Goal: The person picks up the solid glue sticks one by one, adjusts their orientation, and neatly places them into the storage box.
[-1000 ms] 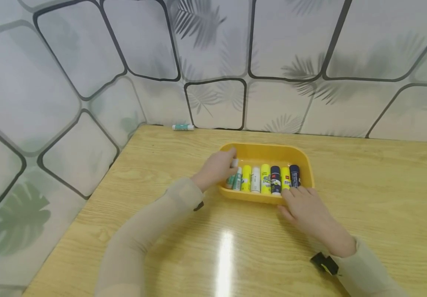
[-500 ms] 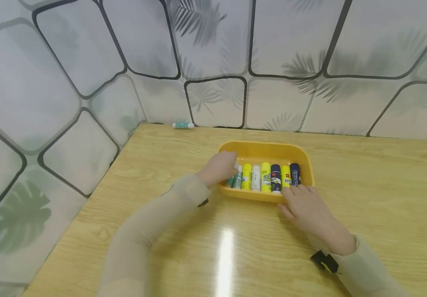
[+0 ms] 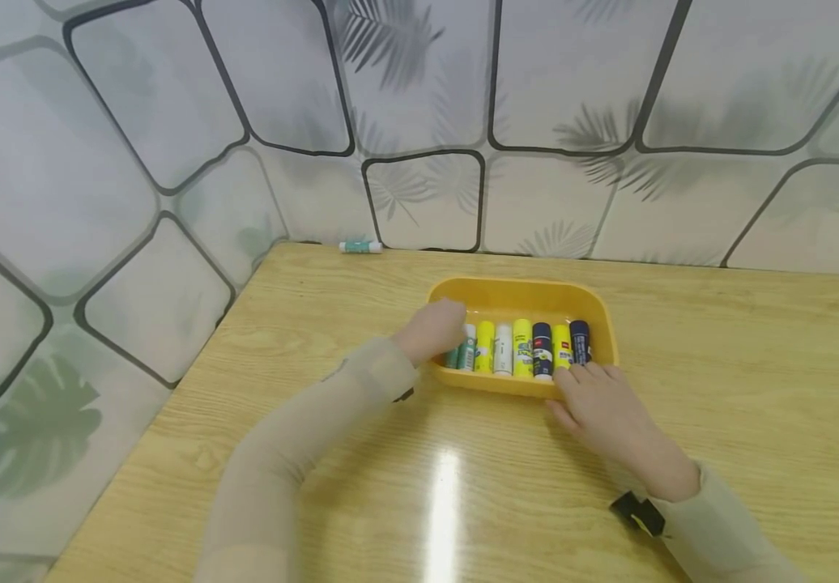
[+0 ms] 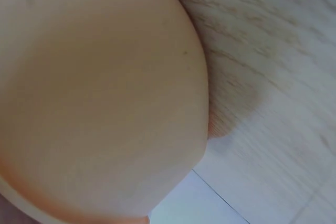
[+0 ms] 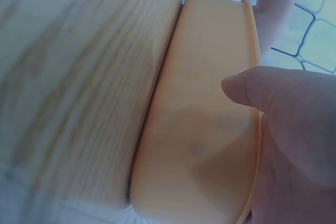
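Note:
A yellow plastic tray (image 3: pixel 521 289) on the table holds a row of glue sticks side by side: green-and-white, yellow, white and dark blue. My left hand (image 3: pixel 430 330) reaches over the tray's left end, fingers curled at the upper end of the leftmost green glue stick (image 3: pixel 452 358); the hand hides that end and its own fingertips. My right hand (image 3: pixel 609 413) grips the near right part of the rim. Its thumb (image 5: pixel 241 88) presses the outer wall in the right wrist view, fingers over the edge. The left wrist view shows mostly the tray's outer wall (image 4: pixel 105 93).
Another green-and-white glue stick (image 3: pixel 360 247) lies by the back edge of the wood-grain table (image 3: pixel 303 324), against the patterned backdrop (image 3: pixel 551 202). Behind the glue sticks, bare tray floor shows. Both wrists wear dark devices, the right one (image 3: pixel 638 514) plainer to see.
My left hand has shifted slightly right and down over the leftmost glue stick; its white cap, visible between the fingers earlier, is now hidden. My right hand stays on the rim.

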`<action>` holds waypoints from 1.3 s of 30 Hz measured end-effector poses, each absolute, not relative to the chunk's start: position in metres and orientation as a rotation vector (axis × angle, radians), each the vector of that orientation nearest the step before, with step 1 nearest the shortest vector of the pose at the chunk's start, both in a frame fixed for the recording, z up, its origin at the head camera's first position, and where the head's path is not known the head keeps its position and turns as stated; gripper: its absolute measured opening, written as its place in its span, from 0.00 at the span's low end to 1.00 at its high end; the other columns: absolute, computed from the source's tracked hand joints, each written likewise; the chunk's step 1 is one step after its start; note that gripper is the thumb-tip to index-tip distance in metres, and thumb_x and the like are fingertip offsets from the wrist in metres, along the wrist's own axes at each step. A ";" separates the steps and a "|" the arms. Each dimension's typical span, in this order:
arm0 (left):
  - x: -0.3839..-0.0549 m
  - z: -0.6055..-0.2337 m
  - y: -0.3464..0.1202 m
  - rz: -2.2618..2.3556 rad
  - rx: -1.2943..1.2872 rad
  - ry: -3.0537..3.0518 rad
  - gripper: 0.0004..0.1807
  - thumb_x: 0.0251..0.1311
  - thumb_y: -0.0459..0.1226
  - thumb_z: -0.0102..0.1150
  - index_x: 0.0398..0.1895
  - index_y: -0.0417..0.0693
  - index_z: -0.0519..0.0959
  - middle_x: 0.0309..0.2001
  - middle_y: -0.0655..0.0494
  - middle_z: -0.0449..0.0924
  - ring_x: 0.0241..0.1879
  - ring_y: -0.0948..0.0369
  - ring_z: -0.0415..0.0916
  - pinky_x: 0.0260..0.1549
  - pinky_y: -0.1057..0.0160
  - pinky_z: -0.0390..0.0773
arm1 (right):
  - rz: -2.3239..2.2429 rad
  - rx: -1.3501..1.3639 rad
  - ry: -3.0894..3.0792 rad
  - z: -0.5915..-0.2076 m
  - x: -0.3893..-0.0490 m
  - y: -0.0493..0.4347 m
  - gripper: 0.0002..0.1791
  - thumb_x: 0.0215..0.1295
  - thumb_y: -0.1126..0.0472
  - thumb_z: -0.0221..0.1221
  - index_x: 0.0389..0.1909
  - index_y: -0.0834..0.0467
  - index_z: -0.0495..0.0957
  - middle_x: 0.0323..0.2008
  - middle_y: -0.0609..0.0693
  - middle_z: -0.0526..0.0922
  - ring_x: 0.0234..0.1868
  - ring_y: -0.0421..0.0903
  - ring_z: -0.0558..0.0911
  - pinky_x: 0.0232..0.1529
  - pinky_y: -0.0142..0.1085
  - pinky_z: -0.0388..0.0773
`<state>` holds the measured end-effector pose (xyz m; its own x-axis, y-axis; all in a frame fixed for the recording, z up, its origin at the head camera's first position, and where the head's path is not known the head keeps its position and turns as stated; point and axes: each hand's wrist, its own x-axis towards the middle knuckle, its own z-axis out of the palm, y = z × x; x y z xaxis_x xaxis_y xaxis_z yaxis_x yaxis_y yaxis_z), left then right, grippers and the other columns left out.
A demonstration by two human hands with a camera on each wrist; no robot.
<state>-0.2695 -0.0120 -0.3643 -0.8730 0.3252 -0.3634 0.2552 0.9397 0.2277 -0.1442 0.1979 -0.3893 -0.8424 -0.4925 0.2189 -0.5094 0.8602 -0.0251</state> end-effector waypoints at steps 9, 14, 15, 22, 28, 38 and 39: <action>-0.272 -0.366 -0.010 0.141 0.470 2.683 0.04 0.60 0.33 0.46 0.36 0.46 0.72 0.28 0.54 0.73 0.24 0.61 0.71 0.22 0.69 0.71 | 0.127 0.756 -2.843 -0.389 -0.144 0.198 0.13 0.54 0.55 0.59 0.26 0.57 0.66 0.24 0.50 0.69 0.29 0.50 0.69 0.33 0.44 0.62; -0.272 -0.365 -0.009 0.121 0.491 2.690 0.05 0.60 0.32 0.46 0.37 0.46 0.72 0.29 0.54 0.73 0.25 0.61 0.70 0.23 0.69 0.70 | 0.126 0.753 -2.843 -0.388 -0.144 0.198 0.13 0.54 0.55 0.59 0.26 0.57 0.66 0.24 0.50 0.69 0.29 0.50 0.69 0.33 0.44 0.62; -0.271 -0.365 -0.010 0.125 0.485 2.689 0.04 0.60 0.33 0.47 0.37 0.46 0.72 0.29 0.54 0.73 0.25 0.61 0.70 0.23 0.69 0.70 | 0.127 0.754 -2.842 -0.388 -0.144 0.198 0.13 0.54 0.55 0.59 0.26 0.57 0.66 0.24 0.50 0.69 0.29 0.50 0.69 0.33 0.44 0.62; -0.266 -0.362 -0.010 0.135 0.479 2.688 0.03 0.60 0.33 0.47 0.35 0.46 0.72 0.29 0.54 0.73 0.26 0.61 0.70 0.24 0.69 0.71 | 0.125 0.755 -2.853 -0.388 -0.143 0.198 0.13 0.54 0.55 0.59 0.26 0.57 0.65 0.23 0.49 0.69 0.29 0.50 0.69 0.33 0.43 0.62; -0.267 -0.364 -0.010 0.134 0.492 2.693 0.03 0.60 0.33 0.48 0.35 0.47 0.72 0.28 0.55 0.73 0.26 0.61 0.70 0.25 0.69 0.70 | 0.121 0.757 -2.850 -0.388 -0.144 0.198 0.13 0.54 0.55 0.58 0.26 0.57 0.65 0.23 0.49 0.68 0.29 0.50 0.68 0.32 0.43 0.62; -0.267 -0.366 -0.010 0.103 0.507 2.708 0.04 0.61 0.34 0.46 0.36 0.47 0.72 0.27 0.56 0.73 0.25 0.62 0.71 0.23 0.70 0.71 | 0.117 0.764 -2.833 -0.391 -0.145 0.199 0.13 0.54 0.55 0.58 0.25 0.57 0.65 0.23 0.49 0.68 0.28 0.50 0.68 0.31 0.42 0.61; -0.267 -0.366 -0.010 0.101 0.510 2.713 0.05 0.61 0.34 0.46 0.36 0.47 0.72 0.27 0.56 0.73 0.25 0.62 0.71 0.23 0.70 0.71 | 0.114 0.763 -2.830 -0.391 -0.145 0.199 0.13 0.54 0.55 0.58 0.25 0.57 0.65 0.23 0.49 0.68 0.28 0.49 0.68 0.31 0.42 0.61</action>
<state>-0.2672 -0.0101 -0.3664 -0.8631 0.3632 -0.3508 0.3361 0.9317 0.1378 -0.1452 0.1985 -0.3912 -0.8444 -0.4886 0.2195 -0.5047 0.8631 -0.0203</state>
